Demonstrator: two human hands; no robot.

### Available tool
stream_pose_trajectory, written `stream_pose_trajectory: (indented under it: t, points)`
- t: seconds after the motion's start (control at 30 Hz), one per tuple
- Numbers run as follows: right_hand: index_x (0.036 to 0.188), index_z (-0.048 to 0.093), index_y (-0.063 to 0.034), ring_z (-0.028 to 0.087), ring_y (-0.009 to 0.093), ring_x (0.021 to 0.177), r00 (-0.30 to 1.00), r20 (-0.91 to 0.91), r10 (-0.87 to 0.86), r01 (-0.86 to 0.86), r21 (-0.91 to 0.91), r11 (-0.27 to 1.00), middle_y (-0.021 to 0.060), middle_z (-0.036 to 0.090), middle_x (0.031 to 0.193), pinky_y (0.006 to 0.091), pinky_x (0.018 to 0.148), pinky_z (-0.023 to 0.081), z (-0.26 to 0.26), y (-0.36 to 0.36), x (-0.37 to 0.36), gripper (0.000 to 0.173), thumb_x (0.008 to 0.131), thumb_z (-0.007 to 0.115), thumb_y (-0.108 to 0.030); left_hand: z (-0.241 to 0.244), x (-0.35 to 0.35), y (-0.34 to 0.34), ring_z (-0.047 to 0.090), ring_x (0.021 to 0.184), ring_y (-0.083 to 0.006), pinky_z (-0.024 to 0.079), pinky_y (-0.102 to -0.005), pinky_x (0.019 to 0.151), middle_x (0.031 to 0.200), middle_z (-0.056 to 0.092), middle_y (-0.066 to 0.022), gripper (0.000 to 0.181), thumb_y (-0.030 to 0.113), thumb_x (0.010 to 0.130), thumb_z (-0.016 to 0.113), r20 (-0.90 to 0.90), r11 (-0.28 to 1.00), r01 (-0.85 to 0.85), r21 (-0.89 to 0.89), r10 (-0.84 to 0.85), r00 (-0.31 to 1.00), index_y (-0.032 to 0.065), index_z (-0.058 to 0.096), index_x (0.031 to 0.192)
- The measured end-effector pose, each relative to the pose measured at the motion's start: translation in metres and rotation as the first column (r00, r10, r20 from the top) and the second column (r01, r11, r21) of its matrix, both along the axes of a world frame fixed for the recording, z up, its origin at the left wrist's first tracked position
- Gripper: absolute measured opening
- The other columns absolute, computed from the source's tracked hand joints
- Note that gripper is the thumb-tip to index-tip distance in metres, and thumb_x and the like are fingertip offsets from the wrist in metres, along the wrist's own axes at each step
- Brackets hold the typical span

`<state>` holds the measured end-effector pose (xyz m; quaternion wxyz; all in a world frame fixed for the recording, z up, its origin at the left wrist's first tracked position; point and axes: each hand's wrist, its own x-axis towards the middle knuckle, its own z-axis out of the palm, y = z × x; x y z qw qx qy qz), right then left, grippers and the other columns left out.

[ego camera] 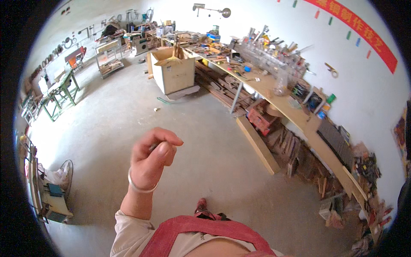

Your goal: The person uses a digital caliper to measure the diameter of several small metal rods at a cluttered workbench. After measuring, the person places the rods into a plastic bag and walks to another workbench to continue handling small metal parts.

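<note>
My left hand point(155, 151) is raised in front of me over the concrete floor point(199, 154). Its fingers are curled in and the thumb rests against them, with a small dark gap between thumb and index finger. Nothing juts out of the fist, and the hand touches nothing around it. A pale bangle point(141, 190) circles the wrist, below which a light sleeve point(131, 233) begins. My right hand is out of view. Lower down are my red apron point(192, 224) and one reddish shoe point(201, 204).
A long workbench point(266, 85) cluttered with tools runs along the right wall, timber point(221, 86) stacked beneath. Ahead stands a large wooden box point(178, 78). A thick wooden beam point(258, 144) lies beside a red crate point(261, 115). Green-legged stand point(65, 86) and machine with belt guard point(57, 192) are left.
</note>
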<state>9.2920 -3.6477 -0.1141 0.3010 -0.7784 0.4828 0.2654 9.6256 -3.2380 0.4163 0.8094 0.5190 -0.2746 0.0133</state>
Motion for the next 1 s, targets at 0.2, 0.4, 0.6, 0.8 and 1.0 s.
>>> stream_pose_trajectory:
  t: [0.2,0.4,0.6,0.8,1.0]
  points:
    - [0.108,0.071,0.0047,0.072,0.037,0.081,0.948,0.273,0.163,-0.115,-0.182,0.977,0.0230,0.073,0.095,0.0473,0.073,0.055,-0.075,-0.093,0.211,0.050,0.087,0.072,-0.041,0.083,0.135,-0.017,0.051,0.048,-0.0137,0.033,-0.0292,0.045,0.061,0.057,-0.0038,0.024,0.030,0.099,0.067,0.602,0.896,0.441,0.054,-0.381,0.702,0.0084,0.067,0.110]
    - [0.093,0.070,0.0052,0.064,0.027,0.069,0.773,0.596,0.220,-0.137,-0.182,0.974,0.0205,0.064,0.075,0.0440,0.065,0.050,0.066,-0.118,0.508,0.043,0.087,0.071,-0.037,0.064,0.302,-0.059,0.055,0.047,-0.0156,0.032,-0.0319,0.043,0.062,0.060,-0.0029,0.042,0.031,0.093,0.078,0.530,0.787,0.614,0.059,-0.546,0.649,0.0232,0.065,0.131]
    - [0.110,0.071,0.0031,0.072,0.035,0.092,0.985,0.154,0.082,-0.066,-0.105,0.992,0.0244,0.073,0.105,0.0479,0.079,0.054,0.047,-0.139,0.601,0.046,0.089,0.072,-0.038,0.065,0.512,-0.099,0.052,0.045,-0.0127,0.028,-0.0278,0.040,0.059,0.057,-0.0025,0.038,0.022,0.092,0.077,0.653,0.707,0.704,-0.067,-0.503,0.567,0.0231,0.068,0.129]
    - [0.108,0.072,0.0023,0.071,0.036,0.093,0.999,0.012,-0.035,0.035,0.066,0.997,0.0243,0.073,0.103,0.0476,0.080,0.053,0.032,-0.139,0.676,0.047,0.089,0.072,-0.040,0.076,0.687,-0.166,0.050,0.044,-0.0115,0.027,-0.0268,0.038,0.059,0.055,-0.0030,0.024,0.016,0.092,0.075,0.613,0.629,0.768,-0.124,-0.560,0.558,0.0211,0.074,0.116]
    - [0.107,0.072,0.0014,0.071,0.038,0.094,0.981,-0.005,-0.192,0.192,0.100,0.976,0.0242,0.073,0.102,0.0473,0.081,0.053,0.005,-0.178,0.785,0.048,0.089,0.071,-0.043,0.037,0.854,-0.268,0.051,0.047,-0.0143,0.036,-0.0302,0.042,0.064,0.058,-0.0042,0.019,0.028,0.093,0.070,0.466,0.814,0.579,-0.035,-0.500,0.730,0.0104,0.074,0.091]
